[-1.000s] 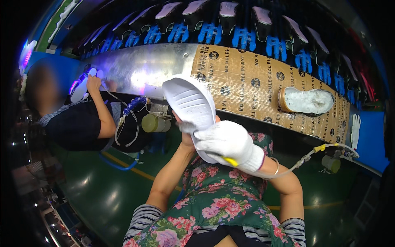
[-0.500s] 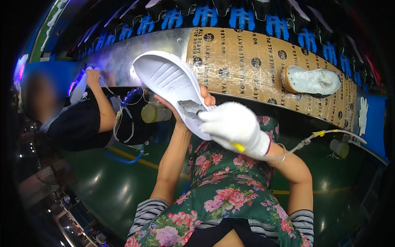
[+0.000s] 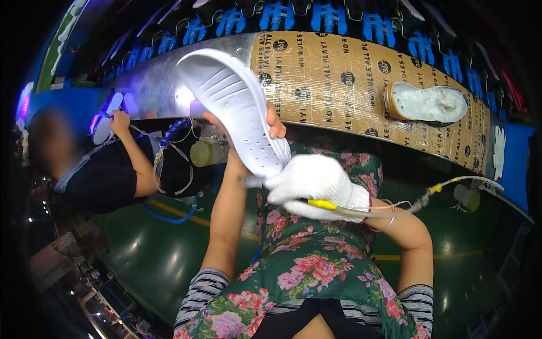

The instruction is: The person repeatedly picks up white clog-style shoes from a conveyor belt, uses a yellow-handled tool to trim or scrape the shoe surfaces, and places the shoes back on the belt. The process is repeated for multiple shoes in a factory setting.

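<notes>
A pale white shoe sole [image 3: 226, 90], hollow side facing up with ridges and small holes, is held aloft in front of the bench by my bare left hand [image 3: 275, 121], its fingers wrapped round the midpart from beneath. My right hand [image 3: 316, 183], in a white glove, closes on a brush with a grey head [image 3: 253, 182] that shows at the sole's lower end. The brush's handle is hidden in the glove. A thin hose [image 3: 389, 211] with yellow fittings runs from the right hand toward the bench's right end.
Cardboard [image 3: 316, 85] with dark print covers the bench. A shoe part with a whitish, smeared bottom [image 3: 429, 103] lies on it. Blue clamps [image 3: 329, 20] line the far side. A white glove [image 3: 499, 152] hangs at right. Left, a co-worker [image 3: 107, 164] holds a sole near a yellowish container [image 3: 206, 153].
The brush has moved from the sole's inner surface to its lower end. The sole has shifted slightly up and left. The co-worker's arm has moved a little.
</notes>
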The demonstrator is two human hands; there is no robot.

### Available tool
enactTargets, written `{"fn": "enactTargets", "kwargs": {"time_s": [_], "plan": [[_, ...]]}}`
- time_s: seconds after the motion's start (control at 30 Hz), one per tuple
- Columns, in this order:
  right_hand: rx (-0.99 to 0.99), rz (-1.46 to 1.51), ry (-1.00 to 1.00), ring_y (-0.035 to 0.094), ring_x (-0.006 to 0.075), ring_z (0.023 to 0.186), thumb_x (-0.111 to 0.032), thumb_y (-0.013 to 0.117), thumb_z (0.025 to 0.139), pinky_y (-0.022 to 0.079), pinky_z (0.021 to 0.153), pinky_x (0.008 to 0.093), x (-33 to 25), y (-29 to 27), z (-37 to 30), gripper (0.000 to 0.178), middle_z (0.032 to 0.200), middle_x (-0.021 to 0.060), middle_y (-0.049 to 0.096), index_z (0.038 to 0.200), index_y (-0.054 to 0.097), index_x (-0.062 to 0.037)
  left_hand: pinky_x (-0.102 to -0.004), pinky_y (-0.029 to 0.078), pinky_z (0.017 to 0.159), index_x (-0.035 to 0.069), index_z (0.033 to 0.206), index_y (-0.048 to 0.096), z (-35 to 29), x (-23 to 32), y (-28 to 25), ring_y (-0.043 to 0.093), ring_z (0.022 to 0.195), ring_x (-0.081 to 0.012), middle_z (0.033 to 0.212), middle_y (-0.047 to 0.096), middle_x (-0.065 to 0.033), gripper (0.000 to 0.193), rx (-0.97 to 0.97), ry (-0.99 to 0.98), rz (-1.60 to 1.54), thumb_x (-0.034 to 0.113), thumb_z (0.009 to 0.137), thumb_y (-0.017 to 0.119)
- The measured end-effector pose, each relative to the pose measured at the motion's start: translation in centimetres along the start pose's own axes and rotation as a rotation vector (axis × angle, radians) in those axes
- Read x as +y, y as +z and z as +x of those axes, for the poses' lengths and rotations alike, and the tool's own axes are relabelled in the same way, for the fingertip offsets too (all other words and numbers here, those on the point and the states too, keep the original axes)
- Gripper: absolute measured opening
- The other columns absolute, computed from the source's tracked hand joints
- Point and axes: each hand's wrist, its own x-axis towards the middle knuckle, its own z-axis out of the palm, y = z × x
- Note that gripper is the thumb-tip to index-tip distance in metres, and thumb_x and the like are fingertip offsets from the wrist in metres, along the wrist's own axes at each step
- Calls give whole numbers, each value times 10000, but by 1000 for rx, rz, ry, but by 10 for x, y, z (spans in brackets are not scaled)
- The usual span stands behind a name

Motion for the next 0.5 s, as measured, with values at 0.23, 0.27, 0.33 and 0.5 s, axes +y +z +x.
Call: {"fn": "enactTargets", "kwargs": {"time_s": [0.23,0.27,0.33,0.5], "plan": [[-189,-316,-27,693,258,850,-154,724,804,572,698,399,-3,18,-9,216,1042,54,741,1015,740,-113,-516,520,701,54,1500,449,11,8,8,670,805,-412,1024,627,-304,1291,-21,-269,22,991,630,634],[-169,-214,-34,693,262,850,-153,718,803,573,706,403,-1,20,-12,216,1050,57,740,1016,737,-117,-506,536,698,30,1489,456,10,9,9,671,786,-404,1033,640,-325,1312,-21,-299,6,977,606,669],[-163,-108,-17,695,266,853,-151,708,801,573,712,410,-1,19,-15,207,1057,59,737,1005,731,-123,-493,547,683,16,1477,466,9,9,7,678,798,-400,1049,646,-328,1309,2,-359,41,970,605,677],[-158,-449,-22,706,237,868,-145,699,798,550,654,400,2,21,-8,139,1004,29,722,931,721,-109,-513,630,717,-4,1484,482,16,15,10,727,897,-427,1120,679,-290,1197,29,-542,131,837,680,762]]}}
